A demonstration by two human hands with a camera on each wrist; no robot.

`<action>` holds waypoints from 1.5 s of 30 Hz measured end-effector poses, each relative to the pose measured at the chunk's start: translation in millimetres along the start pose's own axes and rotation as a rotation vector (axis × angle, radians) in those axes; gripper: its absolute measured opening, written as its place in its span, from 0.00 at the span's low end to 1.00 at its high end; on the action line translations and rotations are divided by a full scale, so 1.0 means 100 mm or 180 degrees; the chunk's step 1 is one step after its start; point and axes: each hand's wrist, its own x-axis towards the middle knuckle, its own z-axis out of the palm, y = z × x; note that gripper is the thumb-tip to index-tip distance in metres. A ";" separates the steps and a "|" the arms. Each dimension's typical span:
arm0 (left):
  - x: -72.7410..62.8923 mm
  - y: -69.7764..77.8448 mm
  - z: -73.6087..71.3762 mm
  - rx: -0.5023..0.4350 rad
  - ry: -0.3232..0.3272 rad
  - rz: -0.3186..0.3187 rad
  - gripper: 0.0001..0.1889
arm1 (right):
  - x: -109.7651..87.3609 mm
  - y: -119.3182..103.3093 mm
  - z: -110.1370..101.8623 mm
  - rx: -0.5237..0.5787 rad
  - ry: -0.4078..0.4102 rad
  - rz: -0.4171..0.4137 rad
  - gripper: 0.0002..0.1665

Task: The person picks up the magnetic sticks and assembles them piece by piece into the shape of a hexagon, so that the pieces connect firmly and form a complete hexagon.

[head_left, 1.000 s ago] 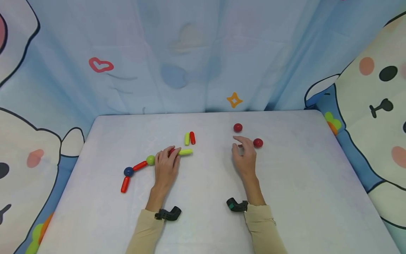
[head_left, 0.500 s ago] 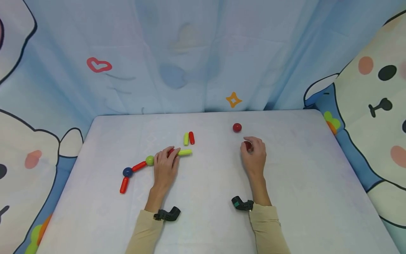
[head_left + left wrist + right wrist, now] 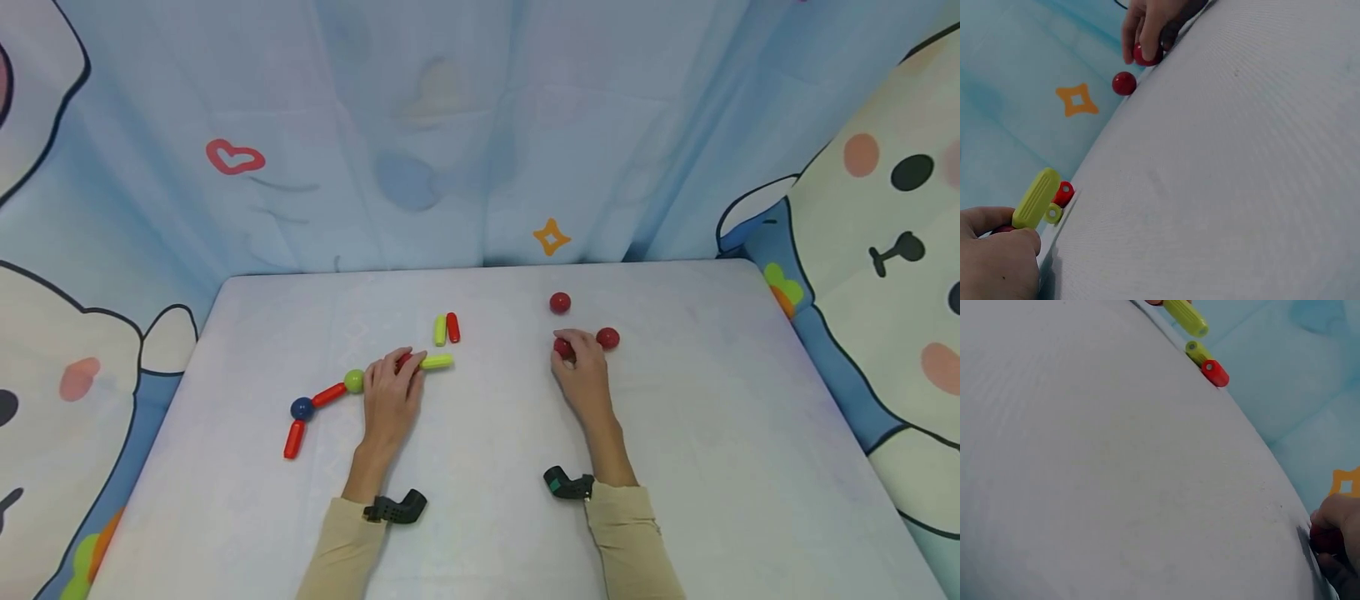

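Observation:
My left hand (image 3: 392, 396) pinches a dark red ball (image 3: 405, 359), partly covered by the fingers. From this ball a yellow-green rod (image 3: 437, 362) sticks out to the right; its ribbed side shows in the left wrist view. On the hand's other side a chain leads off: a green ball (image 3: 354, 381), a red rod (image 3: 330, 394), a dark blue ball (image 3: 302, 408) and another red rod (image 3: 295, 439). My right hand (image 3: 588, 379) holds a red ball (image 3: 562, 348) between thumb and fingers, low over the white table (image 3: 495, 467).
Behind the left hand lie a loose yellow-green rod (image 3: 440, 330) and a red rod (image 3: 453, 327), side by side. One red ball (image 3: 560, 302) sits beyond the right hand, another red ball (image 3: 608, 337) just right of it. A blue curtain (image 3: 465, 167) hangs behind the table.
My right hand has gone right, then back left; its fingers have closed round a red ball, which now sits further left. The left hand and its chain have stayed in place.

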 end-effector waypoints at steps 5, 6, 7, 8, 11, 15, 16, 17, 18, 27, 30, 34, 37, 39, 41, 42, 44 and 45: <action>0.01 0.00 0.00 0.0017 -0.0016 0.0090 0.17 | -0.04 -0.11 0.07 0.0345 -0.0356 0.0173 0.23; 0.01 0.00 0.00 0.0025 0.0005 0.0145 0.17 | -0.05 -0.14 0.10 0.0454 -0.0435 0.0210 0.23; 0.01 0.00 0.01 0.0023 0.0029 0.0211 0.17 | -0.06 -0.18 0.14 0.0559 -0.0519 0.0231 0.23; 0.01 0.01 0.01 0.0023 0.0044 0.0281 0.17 | -0.08 -0.22 0.17 0.0647 -0.0602 0.0246 0.24; 0.00 0.01 0.01 0.0035 0.0021 0.0448 0.18 | -0.13 -0.34 0.29 0.0834 -0.0829 0.0236 0.24; -0.01 0.02 0.01 0.0065 -0.0055 0.0569 0.18 | -0.19 -0.48 0.43 0.0958 -0.1063 0.0156 0.23; -0.01 0.02 0.01 0.0072 -0.0067 0.0583 0.19 | -0.21 -0.51 0.46 0.0981 -0.1110 0.0129 0.23; -0.01 0.03 0.00 0.0081 -0.0083 0.0588 0.19 | -0.22 -0.53 0.48 0.0998 -0.1147 0.0102 0.23; -0.01 0.03 0.00 0.0088 -0.0099 0.0590 0.19 | -0.23 -0.55 0.50 0.1013 -0.1173 0.0067 0.23; 0.01 0.05 -0.04 0.0150 -0.0198 0.0564 0.23 | -0.25 -0.57 0.51 0.0928 -0.1171 -0.0134 0.23; 0.03 0.03 -0.13 0.0301 -0.0370 0.0460 0.28 | -0.24 -0.52 0.49 0.0813 -0.1142 -0.0175 0.22; 0.06 -0.03 -0.32 0.0505 -0.0781 0.0113 0.31 | -0.20 -0.46 0.43 0.0776 -0.1034 -0.0195 0.22; 0.08 -0.07 -0.43 0.0564 -0.0935 -0.0072 0.26 | -0.18 -0.42 0.39 0.0728 -0.0958 -0.0178 0.22; 0.08 -0.09 -0.47 0.0577 -0.0930 -0.0101 0.22 | -0.18 -0.40 0.38 0.0641 -0.0941 -0.0203 0.22; 0.09 -0.09 -0.47 0.0596 -0.0883 -0.0092 0.19 | -0.17 -0.40 0.37 0.0533 -0.0957 -0.0245 0.21; 0.09 -0.09 -0.47 0.0602 -0.0852 -0.0087 0.18 | -0.17 -0.40 0.37 0.0480 -0.0972 -0.0276 0.21; 0.10 -0.07 -0.44 0.0627 -0.0794 -0.0099 0.18 | -0.18 -0.41 0.38 0.0345 -0.0993 -0.0348 0.20; 0.10 -0.06 -0.43 0.0634 -0.0758 -0.0107 0.18 | -0.18 -0.42 0.39 0.0275 -0.1000 -0.0370 0.20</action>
